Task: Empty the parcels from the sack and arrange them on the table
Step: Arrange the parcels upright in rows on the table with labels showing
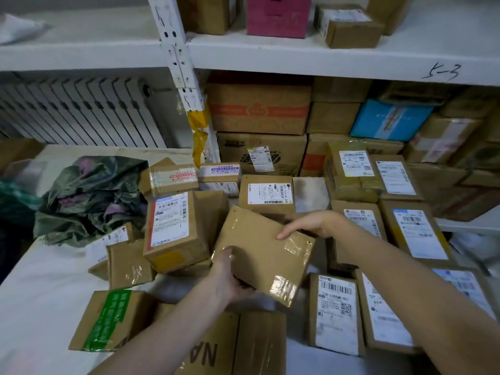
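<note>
A flat brown cardboard parcel [259, 255], taped at its corners, is held tilted above the white table [40, 299]. My left hand [230, 277] grips its near left edge from below. My right hand [311, 226] rests on its far right edge, fingers over the top. The crumpled dark green sack [86, 196] lies on the table at the left. Several labelled parcels lie jumbled between the sack and my hands, among them a tall box [173, 228]. To the right, several labelled parcels [335, 312] lie in neat rows, labels up.
A box with green tape [108, 320] and a large printed box [216, 347] sit at the near edge. White shelving [324, 55] behind holds stacked cartons. A shelf post [184, 77] stands at the table's back. A radiator [81, 112] is at the back left.
</note>
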Available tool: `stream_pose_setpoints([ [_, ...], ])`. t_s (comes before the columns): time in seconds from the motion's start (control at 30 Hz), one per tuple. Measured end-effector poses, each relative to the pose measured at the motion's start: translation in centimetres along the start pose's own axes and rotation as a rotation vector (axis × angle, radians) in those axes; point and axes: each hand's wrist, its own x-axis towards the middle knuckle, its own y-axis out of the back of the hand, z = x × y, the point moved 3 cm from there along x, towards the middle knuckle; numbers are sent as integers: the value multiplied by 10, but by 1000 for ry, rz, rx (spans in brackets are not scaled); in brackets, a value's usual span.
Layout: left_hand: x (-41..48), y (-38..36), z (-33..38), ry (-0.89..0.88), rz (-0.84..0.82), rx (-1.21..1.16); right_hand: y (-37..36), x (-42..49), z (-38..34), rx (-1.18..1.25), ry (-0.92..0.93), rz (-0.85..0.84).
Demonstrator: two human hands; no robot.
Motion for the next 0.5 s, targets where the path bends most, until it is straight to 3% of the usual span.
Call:
stream_pose_setpoints([
  [0.13, -14, -12, -2, -33, -67, 32, 3, -35, -16, -177, 91, 144],
  [0.5, -41, -43, 5, -222, -414, 313, -36, -115, -35, -525, 210, 775],
])
